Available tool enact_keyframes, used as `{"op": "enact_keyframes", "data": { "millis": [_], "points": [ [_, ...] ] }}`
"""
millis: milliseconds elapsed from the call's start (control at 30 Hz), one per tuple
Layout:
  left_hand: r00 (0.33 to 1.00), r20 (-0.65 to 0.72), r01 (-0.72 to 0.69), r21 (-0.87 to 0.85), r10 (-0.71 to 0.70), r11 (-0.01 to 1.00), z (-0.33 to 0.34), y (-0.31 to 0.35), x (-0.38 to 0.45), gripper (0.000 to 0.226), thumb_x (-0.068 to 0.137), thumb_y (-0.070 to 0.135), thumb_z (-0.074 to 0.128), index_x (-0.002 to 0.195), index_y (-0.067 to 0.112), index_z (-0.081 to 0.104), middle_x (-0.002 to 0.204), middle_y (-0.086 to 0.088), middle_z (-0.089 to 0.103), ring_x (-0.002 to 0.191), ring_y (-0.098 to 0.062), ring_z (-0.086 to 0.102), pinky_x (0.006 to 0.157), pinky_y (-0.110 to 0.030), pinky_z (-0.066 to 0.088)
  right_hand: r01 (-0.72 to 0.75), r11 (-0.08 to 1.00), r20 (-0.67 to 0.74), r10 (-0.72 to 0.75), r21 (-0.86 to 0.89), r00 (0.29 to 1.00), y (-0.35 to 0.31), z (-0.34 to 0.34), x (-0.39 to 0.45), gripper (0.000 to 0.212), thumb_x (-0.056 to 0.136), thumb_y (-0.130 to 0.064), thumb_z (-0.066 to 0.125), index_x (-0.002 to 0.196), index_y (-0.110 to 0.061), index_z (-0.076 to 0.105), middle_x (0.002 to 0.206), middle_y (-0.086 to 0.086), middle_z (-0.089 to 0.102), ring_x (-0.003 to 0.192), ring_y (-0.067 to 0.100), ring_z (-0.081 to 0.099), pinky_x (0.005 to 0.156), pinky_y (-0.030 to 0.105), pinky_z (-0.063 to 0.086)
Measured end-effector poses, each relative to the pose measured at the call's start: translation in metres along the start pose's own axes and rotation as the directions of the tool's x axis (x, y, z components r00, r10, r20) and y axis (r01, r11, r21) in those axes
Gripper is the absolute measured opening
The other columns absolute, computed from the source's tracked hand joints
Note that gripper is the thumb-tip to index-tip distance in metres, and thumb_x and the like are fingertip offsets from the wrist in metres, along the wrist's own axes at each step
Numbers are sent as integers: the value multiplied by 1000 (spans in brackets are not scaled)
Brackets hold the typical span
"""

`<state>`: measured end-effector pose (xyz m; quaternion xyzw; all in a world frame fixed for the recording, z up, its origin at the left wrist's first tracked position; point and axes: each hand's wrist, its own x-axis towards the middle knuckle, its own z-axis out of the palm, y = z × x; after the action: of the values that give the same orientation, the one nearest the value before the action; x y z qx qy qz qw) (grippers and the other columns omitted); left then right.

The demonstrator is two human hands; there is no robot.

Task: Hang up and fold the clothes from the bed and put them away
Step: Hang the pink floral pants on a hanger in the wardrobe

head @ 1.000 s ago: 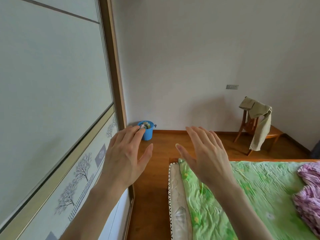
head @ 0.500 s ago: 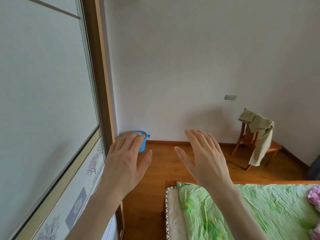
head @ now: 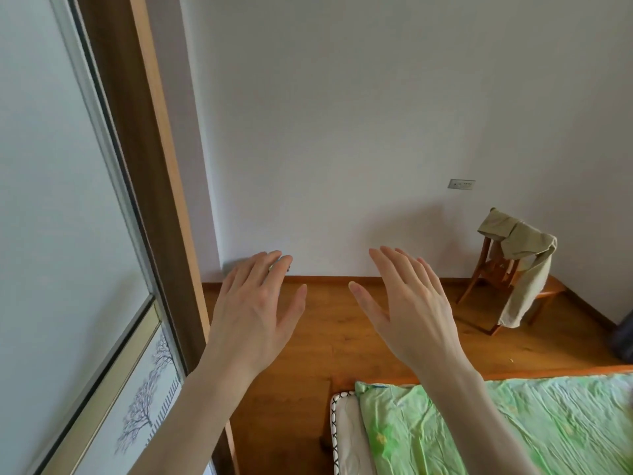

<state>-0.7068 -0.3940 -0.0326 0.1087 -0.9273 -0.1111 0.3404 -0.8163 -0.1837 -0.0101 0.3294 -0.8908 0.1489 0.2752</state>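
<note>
My left hand (head: pixel 255 311) and my right hand (head: pixel 406 305) are raised in front of me over the wooden floor, palms down, fingers straight and spread, holding nothing. The bed (head: pixel 534 430) with its green sheet fills the lower right corner; no clothes show on the part in view. The sliding wardrobe door (head: pixel 61 234) stands along the left, just beside my left hand. An olive garment (head: pixel 524 265) hangs over a wooden chair (head: pixel 493 272) by the far wall.
The wardrobe's brown frame (head: pixel 150 173) runs top to bottom at the left. White walls meet in the far corner. Wooden floor (head: pixel 339 323) lies between wardrobe, bed and chair. A dark object (head: pixel 625 337) sits at the right edge.
The view has risen and swung left: the bed dropped lower, the purple clothes left the frame, and the blue bucket is now hidden behind my left hand. Both hands stay spread.
</note>
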Motion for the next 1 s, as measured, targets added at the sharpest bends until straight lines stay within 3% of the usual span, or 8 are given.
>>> {"op": "enact_keyframes", "data": {
  "millis": [300, 500, 767, 1000],
  "points": [
    [996, 81, -42, -22, 44, 999, 84, -40, 95, 65, 103, 62, 31, 146, 19, 55, 147, -1, 59, 138, -21, 55, 112, -44, 50, -65, 998, -37, 64, -23, 997, 41, 82, 80, 68, 104, -66, 41, 151, -18, 54, 156, 4, 53, 149, 24, 44, 126, 45, 29],
    [992, 63, -109, -5, 109, 994, 140, -59, 184, 63, 105, 60, 33, 143, 17, 57, 145, -2, 62, 136, -22, 57, 111, -41, 48, -124, 992, -14, 123, -30, 992, 80, 131, 151, 70, 102, -67, 41, 152, -20, 53, 156, 3, 53, 149, 24, 44, 125, 40, 21],
    [987, 12, -163, 9, 162, 987, 212, -76, 291, 48, 106, 47, 49, 137, 12, 61, 137, -6, 66, 127, -26, 62, 105, -39, 49, -181, 983, -26, 180, -41, 983, 128, 180, 233, 70, 101, -67, 42, 150, -18, 55, 153, 4, 56, 146, 25, 48, 123, 43, 27],
    [976, -5, -217, -54, 217, 975, 273, -76, 363, 51, 107, 50, 44, 137, 13, 62, 136, -5, 66, 127, -23, 63, 105, -38, 49, -214, 973, -58, 210, -89, 976, 173, 213, 286, 69, 100, -65, 45, 146, -15, 59, 149, 5, 60, 143, 24, 52, 122, 45, 32]
  ]
}}
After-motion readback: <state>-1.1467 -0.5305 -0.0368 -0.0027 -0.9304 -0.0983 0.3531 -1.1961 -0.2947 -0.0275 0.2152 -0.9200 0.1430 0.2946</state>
